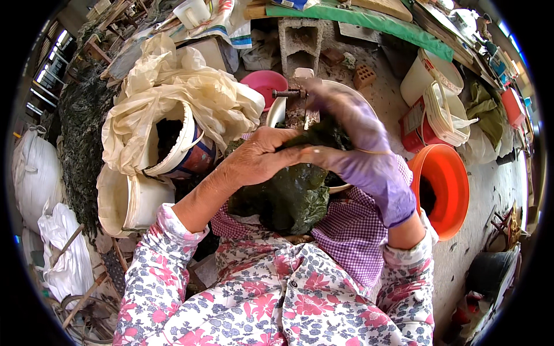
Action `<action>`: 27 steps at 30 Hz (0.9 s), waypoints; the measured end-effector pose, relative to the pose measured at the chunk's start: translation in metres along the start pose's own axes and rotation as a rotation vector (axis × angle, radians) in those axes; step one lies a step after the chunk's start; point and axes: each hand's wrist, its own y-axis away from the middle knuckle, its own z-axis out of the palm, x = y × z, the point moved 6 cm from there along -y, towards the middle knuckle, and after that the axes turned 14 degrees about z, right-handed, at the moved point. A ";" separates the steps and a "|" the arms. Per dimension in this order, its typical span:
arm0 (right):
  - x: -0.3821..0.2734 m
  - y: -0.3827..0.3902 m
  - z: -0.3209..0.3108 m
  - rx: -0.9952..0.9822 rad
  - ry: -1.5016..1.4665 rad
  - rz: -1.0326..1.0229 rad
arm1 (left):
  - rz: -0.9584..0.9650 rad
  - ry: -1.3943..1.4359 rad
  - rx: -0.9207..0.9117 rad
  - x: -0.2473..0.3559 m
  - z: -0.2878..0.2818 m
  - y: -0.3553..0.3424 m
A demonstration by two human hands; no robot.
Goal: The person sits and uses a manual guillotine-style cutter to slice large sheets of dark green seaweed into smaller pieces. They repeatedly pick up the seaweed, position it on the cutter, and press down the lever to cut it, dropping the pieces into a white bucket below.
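Observation:
In front of my lap, my bare left hand (259, 155) is closed on dark green, wet seaweed (294, 199). Broad sheets of it hang below the hands over my checked apron (352, 242). My right hand (366, 153) wears a thin purple glove; its thumb reaches across to the left fingertips. Motion smears the other gloved fingers, which are raised above the seaweed, so their grip cannot be made out. Behind the hands stands a round white tub (277, 108), crossed by a worn bar (295, 115) with a rusty bolt (287, 93) through it.
A tilted bucket (189, 138) draped with yellowish plastic (173, 86) stands left, above a white bucket (141, 202). An orange bucket (456, 190) stands right, below white pails (427, 75). A pink basin (265, 83) and a concrete block (300, 40) sit beyond the tub.

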 end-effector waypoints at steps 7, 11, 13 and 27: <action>0.029 0.014 0.019 -0.207 -0.089 0.315 | 0.253 -0.062 0.091 0.001 -0.004 -0.004; 0.022 0.024 0.006 -0.179 -0.296 0.517 | 0.297 -0.071 -0.022 -0.011 -0.016 0.000; 0.025 0.028 -0.004 -0.106 -0.397 0.513 | 0.299 -0.116 -0.041 -0.013 -0.028 0.005; 0.080 0.052 0.040 -0.066 -1.092 0.733 | 0.339 -0.390 0.061 0.002 -0.024 0.018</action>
